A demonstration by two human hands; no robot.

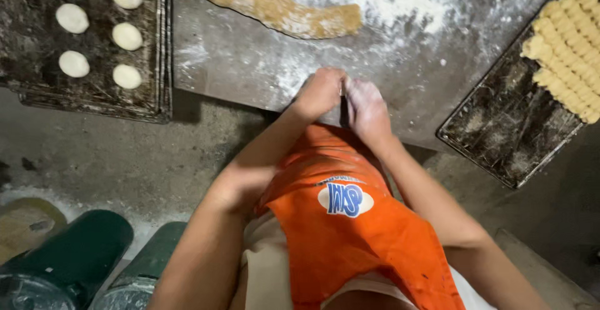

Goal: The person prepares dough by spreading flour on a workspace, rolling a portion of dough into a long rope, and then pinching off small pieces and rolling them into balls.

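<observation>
A dark tray (94,100) at the left carried five pale dough rounds (127,36). A long brown dough roll (275,9) ran from upper left to lower right across the floured table (231,60). The left hand (320,91) and right hand (365,110) pressed together, fingers curled shut, at the near table edge; whether they held anything could not be told. An orange apron (344,235) bore a white oval label. At the right, ridged yellow strips (569,47) lay on another tray (506,135).
</observation>
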